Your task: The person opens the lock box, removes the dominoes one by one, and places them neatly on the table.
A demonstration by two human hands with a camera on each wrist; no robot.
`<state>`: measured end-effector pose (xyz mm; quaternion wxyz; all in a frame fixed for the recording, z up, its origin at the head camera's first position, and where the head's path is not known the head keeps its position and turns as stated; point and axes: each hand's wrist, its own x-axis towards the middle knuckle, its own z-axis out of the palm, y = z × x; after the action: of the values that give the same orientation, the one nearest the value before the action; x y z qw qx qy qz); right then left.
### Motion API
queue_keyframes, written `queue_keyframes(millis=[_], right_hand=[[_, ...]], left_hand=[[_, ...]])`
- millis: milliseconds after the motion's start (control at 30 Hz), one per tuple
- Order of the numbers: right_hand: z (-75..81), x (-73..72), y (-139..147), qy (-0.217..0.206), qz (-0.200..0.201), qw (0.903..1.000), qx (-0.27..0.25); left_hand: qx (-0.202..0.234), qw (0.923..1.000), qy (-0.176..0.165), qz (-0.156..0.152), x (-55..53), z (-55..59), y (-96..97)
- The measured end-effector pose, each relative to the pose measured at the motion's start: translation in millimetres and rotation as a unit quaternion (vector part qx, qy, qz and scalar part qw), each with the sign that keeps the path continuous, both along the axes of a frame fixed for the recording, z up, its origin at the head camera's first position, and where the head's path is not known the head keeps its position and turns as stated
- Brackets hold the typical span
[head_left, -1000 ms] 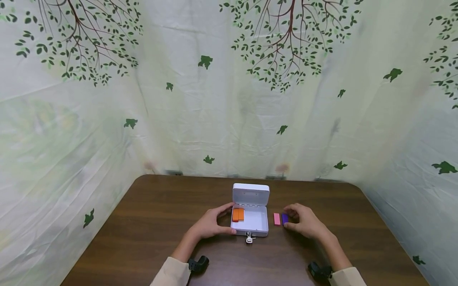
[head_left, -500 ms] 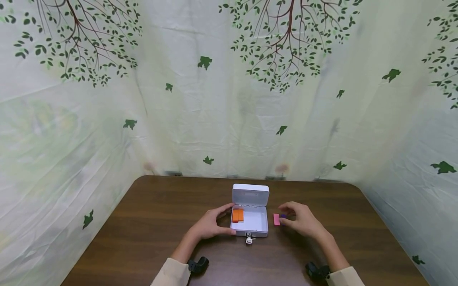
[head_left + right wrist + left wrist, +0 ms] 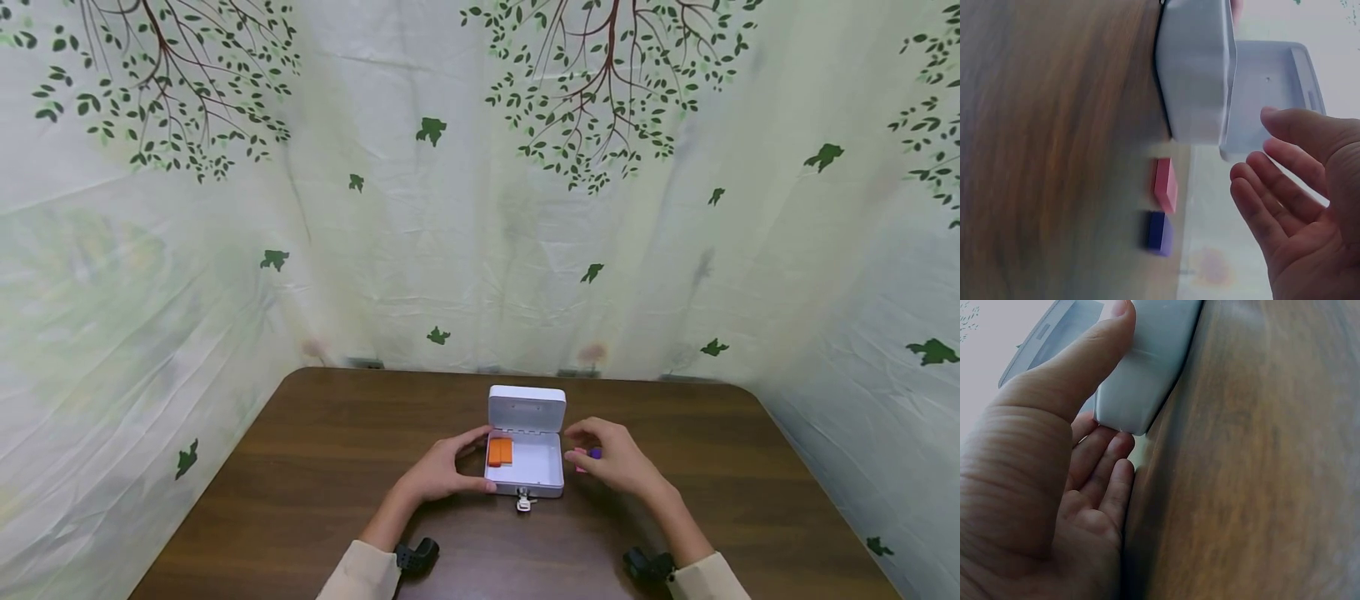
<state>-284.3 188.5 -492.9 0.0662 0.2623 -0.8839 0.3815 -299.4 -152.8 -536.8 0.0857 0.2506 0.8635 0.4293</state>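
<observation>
A white hinged box (image 3: 538, 468) with its lid (image 3: 527, 410) raised and a metal latch (image 3: 523, 503) in front stands mid-table. Orange blocks (image 3: 500, 452) lie in its left part. My left hand (image 3: 438, 469) grips the box's left side, thumb at the front corner and forefinger at the back. My right hand (image 3: 618, 460) hovers right of the box, fingers loosely bent and nothing between them. Below it, partly hidden in the head view, a pink block (image 3: 1165, 185) and a purple block (image 3: 1159, 233) lie side by side on the table.
The brown wooden table (image 3: 360, 417) has rounded far corners. A pale curtain (image 3: 480, 208) with leaf prints hangs behind it and along both sides. Each wrist carries a black camera, such as the left wrist camera (image 3: 417, 557).
My right hand has moved left, from beside the purple block to over the pink one, near the box. Both blocks stay where they were. My left hand has not moved.
</observation>
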Motion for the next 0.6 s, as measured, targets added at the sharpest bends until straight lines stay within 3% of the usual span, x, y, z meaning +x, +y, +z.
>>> queue_keyframes(millis=[300,600], right_hand=[[4.7,1.1,-13,-0.009,0.000,1.0000,-0.001],[4.6,-1.5,-28,0.011,0.023,0.9997,-0.006]], left_hand=[[0.000,1.0000,0.002,0.001,-0.1,-0.5,-0.3],[0.003,1.0000,-0.005,0.002,0.5,-1.0,0.0]])
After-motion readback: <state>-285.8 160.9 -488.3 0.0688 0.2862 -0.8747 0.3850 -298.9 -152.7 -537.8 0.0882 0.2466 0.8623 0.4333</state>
